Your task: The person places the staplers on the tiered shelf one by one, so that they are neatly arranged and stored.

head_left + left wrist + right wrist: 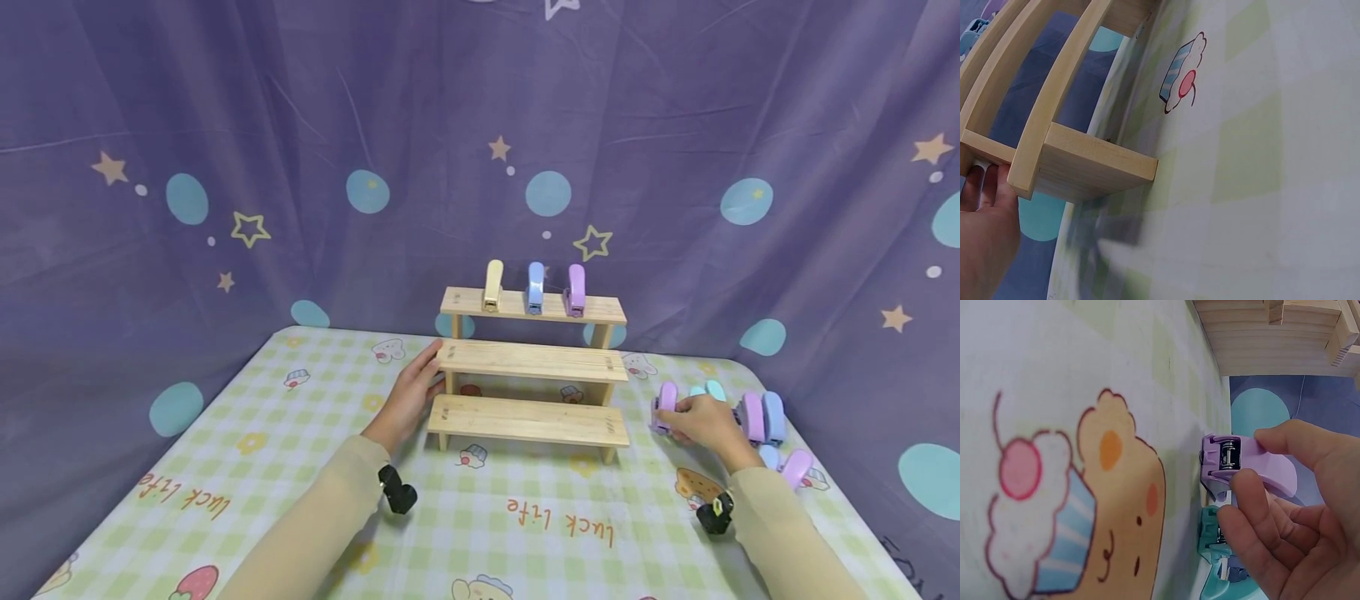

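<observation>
A three-tier wooden shelf point(531, 358) stands on the table. My left hand point(411, 395) holds the left end of its middle board, with fingertips against the wood in the left wrist view. To the right of the shelf, my right hand point(703, 423) pinches a purple hole punch point(1266, 467) between thumb and fingers, handle upward, base near the cloth. A yellow hole punch point(492, 285), a blue hole punch point(535, 288) and another purple hole punch point(575, 290) stand in a row on the top board. The two lower boards are bare.
More hole punches are grouped around my right hand: a teal one point(1211, 534) beside the held one, a purple one point(752, 418) and a blue one point(774, 418). Nearer me lies another purple one point(797, 468). A patterned curtain point(637, 125) hangs behind the checked tablecloth point(315, 475).
</observation>
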`<action>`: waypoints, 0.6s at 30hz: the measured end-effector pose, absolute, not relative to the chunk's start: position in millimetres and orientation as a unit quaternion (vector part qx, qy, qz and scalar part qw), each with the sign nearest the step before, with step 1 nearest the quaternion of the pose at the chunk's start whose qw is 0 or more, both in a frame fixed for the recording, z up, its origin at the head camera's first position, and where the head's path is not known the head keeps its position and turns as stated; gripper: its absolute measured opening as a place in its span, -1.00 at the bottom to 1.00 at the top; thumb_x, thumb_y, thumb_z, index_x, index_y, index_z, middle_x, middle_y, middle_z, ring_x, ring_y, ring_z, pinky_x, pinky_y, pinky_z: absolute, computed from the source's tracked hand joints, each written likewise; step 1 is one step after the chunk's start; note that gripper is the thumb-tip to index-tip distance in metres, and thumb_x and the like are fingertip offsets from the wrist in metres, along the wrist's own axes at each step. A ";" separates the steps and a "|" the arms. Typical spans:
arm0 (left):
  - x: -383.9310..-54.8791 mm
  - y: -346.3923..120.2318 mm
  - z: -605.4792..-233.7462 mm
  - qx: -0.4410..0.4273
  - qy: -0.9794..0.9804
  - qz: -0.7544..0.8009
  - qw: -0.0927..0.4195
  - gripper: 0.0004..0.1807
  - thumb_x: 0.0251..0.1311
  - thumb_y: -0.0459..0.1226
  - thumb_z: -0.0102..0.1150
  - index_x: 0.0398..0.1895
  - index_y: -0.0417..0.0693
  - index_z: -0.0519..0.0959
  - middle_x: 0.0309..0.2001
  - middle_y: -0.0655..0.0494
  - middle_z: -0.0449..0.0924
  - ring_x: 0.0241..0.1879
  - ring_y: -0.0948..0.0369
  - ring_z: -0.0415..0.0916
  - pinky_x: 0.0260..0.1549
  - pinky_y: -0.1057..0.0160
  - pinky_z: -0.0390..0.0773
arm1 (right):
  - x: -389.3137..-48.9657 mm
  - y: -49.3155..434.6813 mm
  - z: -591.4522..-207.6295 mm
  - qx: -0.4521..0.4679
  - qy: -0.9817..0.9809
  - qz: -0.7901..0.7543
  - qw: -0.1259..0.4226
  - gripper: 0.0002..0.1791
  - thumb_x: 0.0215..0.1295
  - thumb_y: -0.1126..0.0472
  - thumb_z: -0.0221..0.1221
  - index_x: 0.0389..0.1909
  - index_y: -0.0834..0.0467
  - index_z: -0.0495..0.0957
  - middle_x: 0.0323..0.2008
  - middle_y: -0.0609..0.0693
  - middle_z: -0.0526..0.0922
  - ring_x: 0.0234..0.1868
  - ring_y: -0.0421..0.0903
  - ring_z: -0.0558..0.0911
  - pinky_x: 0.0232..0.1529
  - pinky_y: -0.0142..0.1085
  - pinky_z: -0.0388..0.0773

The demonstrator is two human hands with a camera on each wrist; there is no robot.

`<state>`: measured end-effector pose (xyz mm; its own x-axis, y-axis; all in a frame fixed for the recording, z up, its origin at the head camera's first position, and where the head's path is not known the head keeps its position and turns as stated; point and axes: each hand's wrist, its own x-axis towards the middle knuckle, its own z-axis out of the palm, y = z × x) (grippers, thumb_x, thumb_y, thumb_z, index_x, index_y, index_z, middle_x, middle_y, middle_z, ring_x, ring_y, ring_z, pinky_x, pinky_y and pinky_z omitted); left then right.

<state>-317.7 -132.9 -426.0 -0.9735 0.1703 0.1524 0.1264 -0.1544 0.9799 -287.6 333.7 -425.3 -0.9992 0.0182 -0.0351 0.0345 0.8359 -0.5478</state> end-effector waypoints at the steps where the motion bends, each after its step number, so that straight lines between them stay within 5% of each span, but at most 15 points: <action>1: -317.6 -133.0 -426.2 0.116 0.650 0.751 0.015 -0.42 0.61 -0.18 -0.18 0.61 0.01 0.06 0.58 0.06 -0.05 0.49 0.03 0.07 0.45 0.01 0.19 | -287.4 333.8 -425.3 0.013 0.958 -0.286 0.014 -0.52 0.31 -0.10 0.26 -0.68 0.11 0.51 -0.71 -0.08 0.52 -0.60 -0.13 0.44 -0.58 -0.31 0.37; 18: -316.2 -133.2 -425.9 0.117 0.652 0.749 0.012 -0.42 0.62 -0.19 -0.20 0.61 0.01 0.05 0.58 0.01 -0.06 0.49 0.01 0.06 0.45 -0.01 0.17 | -278.9 333.3 -399.7 -0.009 0.965 -0.261 -0.037 -0.58 0.31 -0.10 0.24 -0.27 0.24 0.54 -0.59 -0.07 0.63 -0.51 -0.11 0.56 -0.47 -0.27 0.47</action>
<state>-316.2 -133.2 -425.9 -0.9724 0.1710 0.1586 0.1336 -0.1488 0.9798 -278.9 333.3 -399.7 -0.9971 0.0028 0.0766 -0.0363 0.8637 -0.5027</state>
